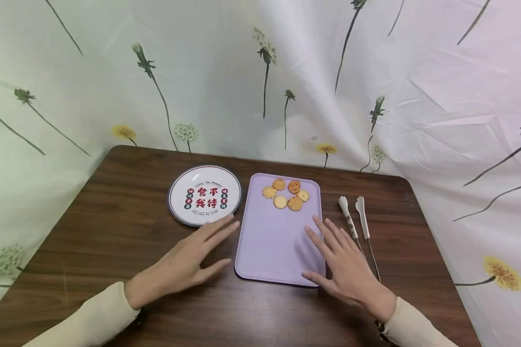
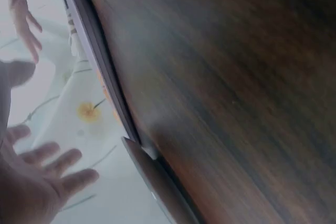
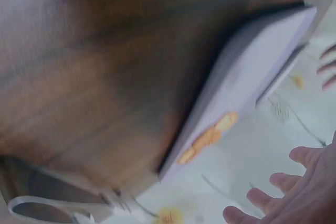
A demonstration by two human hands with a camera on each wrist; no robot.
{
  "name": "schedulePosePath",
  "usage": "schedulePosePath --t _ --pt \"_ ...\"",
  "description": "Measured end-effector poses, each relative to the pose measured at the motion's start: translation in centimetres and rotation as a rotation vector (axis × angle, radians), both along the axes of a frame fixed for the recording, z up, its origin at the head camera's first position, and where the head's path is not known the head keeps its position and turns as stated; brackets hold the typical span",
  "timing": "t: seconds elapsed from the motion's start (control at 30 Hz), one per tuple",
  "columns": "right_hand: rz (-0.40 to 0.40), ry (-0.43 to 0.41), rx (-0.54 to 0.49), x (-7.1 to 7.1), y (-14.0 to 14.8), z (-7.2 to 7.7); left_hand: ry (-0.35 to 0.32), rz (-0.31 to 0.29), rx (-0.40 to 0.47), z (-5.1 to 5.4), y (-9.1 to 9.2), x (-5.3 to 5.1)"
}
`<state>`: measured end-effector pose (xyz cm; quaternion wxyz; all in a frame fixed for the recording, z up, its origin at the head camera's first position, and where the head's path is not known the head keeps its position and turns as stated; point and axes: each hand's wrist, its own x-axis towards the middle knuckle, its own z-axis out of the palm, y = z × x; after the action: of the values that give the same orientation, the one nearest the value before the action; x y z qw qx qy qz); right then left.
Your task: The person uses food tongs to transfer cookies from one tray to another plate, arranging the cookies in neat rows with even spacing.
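Note:
In the head view a lilac tray lies on the table, with several cookies grouped near its far end. My left hand hovers between the tray and a round white plate with red and dark lettering, its fingers extended. Over the tray's near right part, my right hand is spread with nothing in it. Just beyond that hand lie tongs with white tips and thin metal arms; their near end is partly hidden by the hand. The wrist views show both hands with fingers apart and holding nothing.
A dark wood-grain table carries everything. Behind it and along its sides hangs a white cloth printed with dandelions. The plate's right edge lies close to the tray's left edge.

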<state>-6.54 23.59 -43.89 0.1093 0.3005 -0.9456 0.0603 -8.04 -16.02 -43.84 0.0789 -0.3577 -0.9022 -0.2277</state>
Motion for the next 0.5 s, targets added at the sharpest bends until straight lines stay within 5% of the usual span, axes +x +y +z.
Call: schedulePosePath --t 0.23,0.5 --pt "-0.057 0.083 -0.129 -1.5 1.2 1.2 -0.090 0.269 0.197 0.3 -0.9 -1.1" --pt "-0.188 0.148 -0.268 -2.4 2.6 1.0 -0.102 0.526 0.332 0.1 -3.4 -2.8"
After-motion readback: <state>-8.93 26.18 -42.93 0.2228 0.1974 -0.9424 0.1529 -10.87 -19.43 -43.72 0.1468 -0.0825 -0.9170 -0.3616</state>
